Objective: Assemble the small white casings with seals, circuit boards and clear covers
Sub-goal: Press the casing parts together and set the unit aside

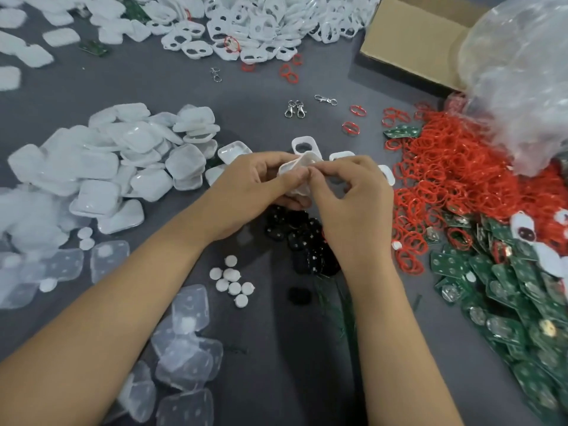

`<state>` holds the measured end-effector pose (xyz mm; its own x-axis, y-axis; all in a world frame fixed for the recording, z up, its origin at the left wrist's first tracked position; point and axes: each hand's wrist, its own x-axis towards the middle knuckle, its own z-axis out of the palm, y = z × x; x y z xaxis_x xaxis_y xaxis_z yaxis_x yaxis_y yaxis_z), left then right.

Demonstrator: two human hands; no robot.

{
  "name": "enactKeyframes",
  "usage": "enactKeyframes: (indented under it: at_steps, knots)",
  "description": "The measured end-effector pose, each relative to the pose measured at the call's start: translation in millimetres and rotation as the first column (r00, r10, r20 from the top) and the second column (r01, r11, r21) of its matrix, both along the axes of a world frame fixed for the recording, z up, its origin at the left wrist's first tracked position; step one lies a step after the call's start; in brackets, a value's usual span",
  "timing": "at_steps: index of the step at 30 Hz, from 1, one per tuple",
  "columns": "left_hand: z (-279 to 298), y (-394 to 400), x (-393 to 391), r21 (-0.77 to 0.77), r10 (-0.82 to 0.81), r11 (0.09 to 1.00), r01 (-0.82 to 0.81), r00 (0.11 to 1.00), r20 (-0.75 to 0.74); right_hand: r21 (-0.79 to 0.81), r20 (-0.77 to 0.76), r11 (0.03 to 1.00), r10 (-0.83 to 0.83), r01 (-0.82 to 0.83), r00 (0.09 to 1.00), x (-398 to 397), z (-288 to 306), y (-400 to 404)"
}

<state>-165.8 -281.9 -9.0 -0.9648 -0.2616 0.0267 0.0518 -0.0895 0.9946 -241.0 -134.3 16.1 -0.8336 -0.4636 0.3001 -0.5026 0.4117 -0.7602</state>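
Note:
Above the middle of the grey table, both hands meet on one small white casing (302, 162). My left hand (258, 182) grips it from the left with curled fingers. My right hand (350, 192) pinches its right edge between thumb and forefinger. Most of the casing is hidden by the fingers. Red seals (455, 176) lie heaped at the right. Green circuit boards (522, 290) spread at the lower right. Clear covers (187, 352) sit near my left forearm. More white casings (261, 29) are piled at the top.
White lids (123, 167) are stacked at the left. Black round parts (304, 241) lie under my hands, small white discs (233, 281) below them. Metal clasps (295, 109) sit ahead. A cardboard box (412, 41) and a plastic bag (528, 81) fill the top right.

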Motion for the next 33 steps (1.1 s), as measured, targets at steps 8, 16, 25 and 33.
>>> enactKeyframes:
  at_steps: [8,16,25,33]
  knots:
    - [4.3,-21.4,13.3,-0.069,0.17,0.982,-0.174,0.984,-0.062,-0.077,-0.012,0.981,0.176,-0.176,0.984,7.0,14.7,0.5]
    - [4.3,-30.9,26.9,-0.155,0.143,0.978,-0.141,0.99,0.001,0.535,0.098,0.677,0.544,-0.505,0.833,25.3,20.3,-0.7]
    - [9.3,-29.1,22.7,-0.171,0.18,0.969,-0.178,0.984,-0.004,0.537,0.073,0.636,0.619,-0.554,0.782,43.9,16.5,-14.0]
    - [5.2,-29.9,18.9,-0.111,0.179,0.979,-0.174,0.983,0.039,0.424,0.143,0.614,0.68,-0.666,0.719,48.2,23.8,-11.3]
